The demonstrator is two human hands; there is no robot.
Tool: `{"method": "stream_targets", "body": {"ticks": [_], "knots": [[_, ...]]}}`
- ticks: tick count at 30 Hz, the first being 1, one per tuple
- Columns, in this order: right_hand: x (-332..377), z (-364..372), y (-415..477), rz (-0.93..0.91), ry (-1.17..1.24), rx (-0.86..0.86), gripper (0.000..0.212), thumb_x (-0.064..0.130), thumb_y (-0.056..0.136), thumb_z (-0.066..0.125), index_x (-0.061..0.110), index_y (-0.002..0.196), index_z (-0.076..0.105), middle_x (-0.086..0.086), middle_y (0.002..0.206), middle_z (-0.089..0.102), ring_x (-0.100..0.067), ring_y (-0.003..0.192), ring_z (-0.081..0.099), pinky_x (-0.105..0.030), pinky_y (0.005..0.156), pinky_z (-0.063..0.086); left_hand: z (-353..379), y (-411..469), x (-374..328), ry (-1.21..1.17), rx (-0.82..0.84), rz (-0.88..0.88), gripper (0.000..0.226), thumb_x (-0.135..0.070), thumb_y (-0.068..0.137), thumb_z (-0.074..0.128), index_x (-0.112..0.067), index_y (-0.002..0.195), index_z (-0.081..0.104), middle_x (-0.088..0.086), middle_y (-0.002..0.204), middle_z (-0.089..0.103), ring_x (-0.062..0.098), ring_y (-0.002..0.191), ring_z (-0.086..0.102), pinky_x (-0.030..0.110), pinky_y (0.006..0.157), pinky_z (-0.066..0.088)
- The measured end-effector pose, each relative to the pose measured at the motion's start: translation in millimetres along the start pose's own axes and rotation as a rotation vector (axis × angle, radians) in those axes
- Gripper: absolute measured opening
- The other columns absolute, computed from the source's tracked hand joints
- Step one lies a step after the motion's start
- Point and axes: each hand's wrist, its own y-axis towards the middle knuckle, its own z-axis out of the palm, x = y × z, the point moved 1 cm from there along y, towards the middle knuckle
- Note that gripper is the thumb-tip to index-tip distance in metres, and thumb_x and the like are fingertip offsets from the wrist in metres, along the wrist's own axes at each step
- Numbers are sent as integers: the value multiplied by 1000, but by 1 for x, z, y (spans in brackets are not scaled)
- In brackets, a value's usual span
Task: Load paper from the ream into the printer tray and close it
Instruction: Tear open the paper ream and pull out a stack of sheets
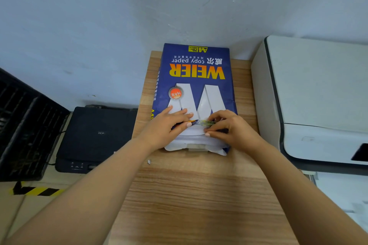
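Both bare forearms reach in over the wooden table [199, 195] to the blue ream of paper [197, 77], which lies flat near the wall with its torn near end toward the person. Her left hand [169, 125] presses flat on the wrapper with the thumb tucked at the torn edge, while the right hand [229, 125] pinches the wrapper flap between thumb and fingers, baring white sheets [191, 139] beneath. Right of the table stands a white printer [318, 95], and a black printer [95, 135] sits lower to the left.
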Motion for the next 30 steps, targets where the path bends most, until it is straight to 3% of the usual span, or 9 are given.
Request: {"method": "stream_targets", "body": {"ticks": [2,4,8,11,15,20,23,27,30], "knots": [[6,7,-5,-30,-76,-64,15,20,86,66,10,90,76,-4,107,65,-18,98,57,-23,85,45,0,1,0,-10,5,49,40,-42,98,40,-31,134,50,-18,147,31,-7,134,8,24,116,0],[15,14,-11,-54,-119,-142,21,21,88,58,6,87,73,-6,104,66,-16,95,57,-23,84,46,0,0,-1,27,15,128,45,-51,94,40,-27,129,55,-13,147,38,-7,137,16,36,121,5],[29,21,-34,-76,-136,-185,27,27,90,52,9,90,72,-4,112,63,-12,103,54,-21,89,43,10,-23,0,146,-38,229,65,-68,80,48,-30,134,48,-12,147,40,-1,139,24,33,119,9],[41,28,-62,-75,-121,-194,24,30,90,55,13,89,72,-1,116,62,-12,108,55,-24,90,45,23,-51,2,178,-77,339,57,-51,86,55,-29,137,45,-12,146,41,1,137,29,31,118,15],[56,36,-100,-66,-79,-196,19,32,90,56,19,85,69,3,113,62,-9,106,56,-23,89,45,40,-88,0,251,-61,424,44,-24,85,47,-26,130,52,-6,134,57,8,126,47,32,109,29],[71,40,-137,-56,-112,-114,17,38,90,54,28,84,67,11,112,61,-4,102,55,-13,88,39,65,-131,-11,249,-90,418,38,-22,88,43,-27,122,59,-11,127,63,7,120,54,33,97,48],[75,42,-154,-55,-117,-68,18,40,90,53,30,85,66,13,112,60,-2,101,53,-7,87,30,75,-149,-22,290,-116,403,37,-24,87,45,-31,120,60,-15,124,64,2,117,55,28,96,49],[75,40,-169,-82,-110,-35,18,42,91,52,30,86,64,13,113,57,-4,102,52,-9,86,32,82,-170,-41,296,-147,398,42,-22,75,66,-33,115,65,-17,119,66,-2,112,58,21,94,47],[78,36,-178,-116,-116,-15,25,44,91,48,28,88,67,10,115,59,-6,104,53,-13,87,35,88,-181,-51,351,-191,370,41,-23,75,68,-34,115,65,-18,119,65,-2,111,58,19,95,44]]}}
